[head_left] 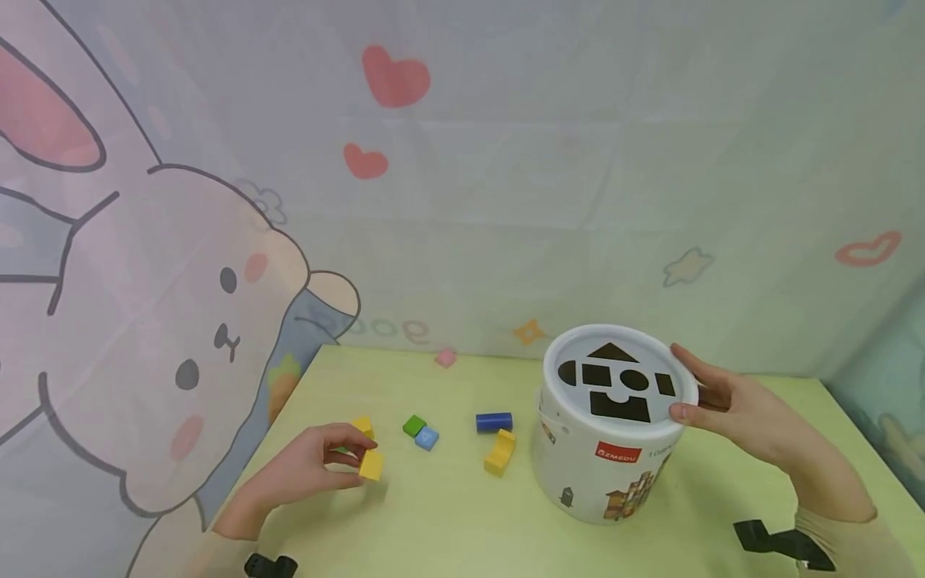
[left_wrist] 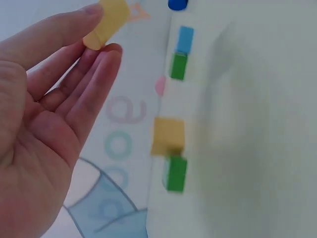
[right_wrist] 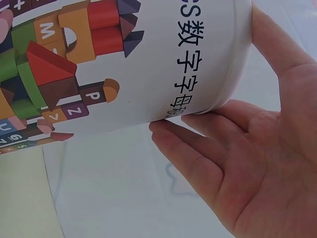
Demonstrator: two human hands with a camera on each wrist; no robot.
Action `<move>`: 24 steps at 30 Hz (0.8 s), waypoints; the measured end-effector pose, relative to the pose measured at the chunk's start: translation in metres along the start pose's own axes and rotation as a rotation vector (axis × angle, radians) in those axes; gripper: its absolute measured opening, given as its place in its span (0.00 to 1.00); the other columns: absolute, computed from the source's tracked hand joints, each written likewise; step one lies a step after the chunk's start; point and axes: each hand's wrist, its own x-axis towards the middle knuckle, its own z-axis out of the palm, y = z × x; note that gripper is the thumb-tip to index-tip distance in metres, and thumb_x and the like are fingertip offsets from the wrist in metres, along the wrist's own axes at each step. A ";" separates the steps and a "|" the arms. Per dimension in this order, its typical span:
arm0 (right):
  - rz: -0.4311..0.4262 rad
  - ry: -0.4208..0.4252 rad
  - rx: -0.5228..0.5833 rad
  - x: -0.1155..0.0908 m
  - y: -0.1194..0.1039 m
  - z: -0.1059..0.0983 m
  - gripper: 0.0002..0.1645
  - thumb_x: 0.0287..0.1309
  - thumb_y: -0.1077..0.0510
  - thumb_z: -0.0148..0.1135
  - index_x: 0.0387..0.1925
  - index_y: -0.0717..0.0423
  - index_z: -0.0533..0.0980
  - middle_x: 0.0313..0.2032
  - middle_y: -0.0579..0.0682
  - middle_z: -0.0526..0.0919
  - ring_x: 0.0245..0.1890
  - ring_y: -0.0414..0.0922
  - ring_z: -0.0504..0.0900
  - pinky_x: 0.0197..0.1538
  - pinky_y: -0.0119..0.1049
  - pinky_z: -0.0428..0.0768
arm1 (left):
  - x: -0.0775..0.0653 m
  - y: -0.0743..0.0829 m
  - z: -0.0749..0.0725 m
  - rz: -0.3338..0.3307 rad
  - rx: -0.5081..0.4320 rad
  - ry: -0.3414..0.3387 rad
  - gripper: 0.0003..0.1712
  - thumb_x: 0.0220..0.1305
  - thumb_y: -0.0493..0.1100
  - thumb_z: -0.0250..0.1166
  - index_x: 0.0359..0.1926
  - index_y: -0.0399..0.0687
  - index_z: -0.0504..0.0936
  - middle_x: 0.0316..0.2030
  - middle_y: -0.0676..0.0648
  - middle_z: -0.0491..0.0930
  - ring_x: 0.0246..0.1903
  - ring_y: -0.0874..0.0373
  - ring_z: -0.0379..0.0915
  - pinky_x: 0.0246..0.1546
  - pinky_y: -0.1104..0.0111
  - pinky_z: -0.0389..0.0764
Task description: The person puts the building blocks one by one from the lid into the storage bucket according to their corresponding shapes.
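Note:
My left hand (head_left: 328,457) pinches a yellow block (head_left: 372,465) between thumb and fingers, above the table's left part. In the left wrist view that yellow block (left_wrist: 110,22) shows a rounded lower end. My right hand (head_left: 744,413) holds the right side of a white bucket (head_left: 578,474) at its lid, thumb and fingers spread along the rim. The lid (head_left: 578,345) has several shaped holes: a triangle, a half circle, rectangles, a circle and an arch. In the right wrist view the fingers touch the bucket's printed wall (right_wrist: 143,89).
Beside the left hand lie another yellow block (left_wrist: 168,136) and a green block (left_wrist: 176,173). Mid-table are a green cube (head_left: 414,425) touching a blue cube (head_left: 426,438), a dark blue cylinder (head_left: 494,422) and a yellow arch block (head_left: 500,453). A printed cloth (head_left: 506,201) hangs behind.

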 end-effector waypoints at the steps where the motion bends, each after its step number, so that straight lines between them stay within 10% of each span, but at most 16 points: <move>1: 0.000 0.000 -0.004 0.000 0.000 -0.001 0.54 0.73 0.55 0.70 0.87 0.51 0.48 0.67 0.68 0.78 0.57 0.29 0.80 0.52 0.28 0.82 | 0.006 0.004 0.002 0.019 -0.002 0.013 0.22 0.63 0.37 0.80 0.57 0.39 0.85 0.54 0.42 0.84 0.49 0.55 0.84 0.55 0.58 0.87; 24: 0.021 -0.002 -0.014 0.000 -0.003 0.000 0.55 0.73 0.53 0.70 0.87 0.51 0.47 0.68 0.68 0.78 0.59 0.39 0.83 0.52 0.29 0.82 | 0.122 0.142 0.077 0.277 -0.061 0.223 0.27 0.63 0.31 0.78 0.63 0.42 0.86 0.54 0.46 0.83 0.51 0.52 0.83 0.58 0.57 0.86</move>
